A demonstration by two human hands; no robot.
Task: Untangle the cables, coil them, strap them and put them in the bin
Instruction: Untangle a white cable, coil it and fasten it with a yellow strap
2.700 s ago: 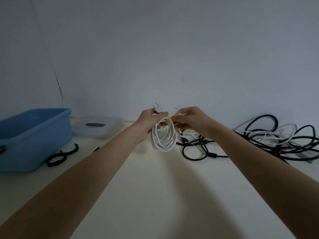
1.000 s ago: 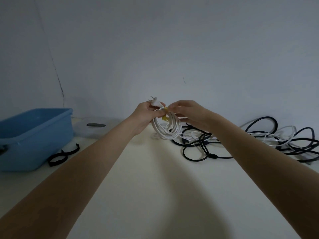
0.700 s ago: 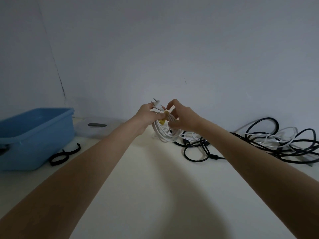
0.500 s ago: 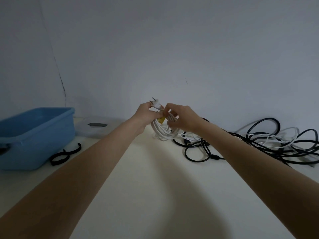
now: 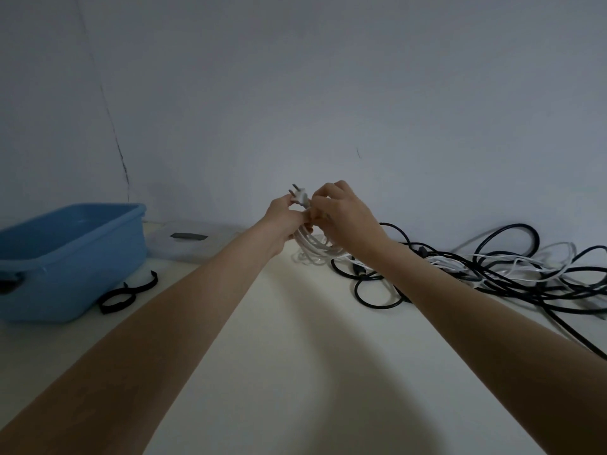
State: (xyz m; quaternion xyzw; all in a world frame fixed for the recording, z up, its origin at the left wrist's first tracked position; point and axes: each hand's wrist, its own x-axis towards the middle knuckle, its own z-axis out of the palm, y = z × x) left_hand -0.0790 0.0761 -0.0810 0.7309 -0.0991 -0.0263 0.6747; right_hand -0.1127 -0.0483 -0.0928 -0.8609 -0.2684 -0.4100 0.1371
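Two bare arms reach out over a cream table, meeting at a coiled white cable held just above the table near the far wall. The left hand grips the top of the coil with curled fingers, and the cable's two-pin plug sticks up out of that grip, its pins pointing up and to the left. The right hand closes on the same spot from the other side, its fingers bent inward and pinching at the top of the coil (what exactly they pinch is hidden). The loops hang down from both hands, their lower edge at or just above the table.

To the right lies a tangle of black and white cables, spread toward the table's right edge. At far left sits a blue bin, with a clear lidded box behind it and black straps lying just beside its near corner.
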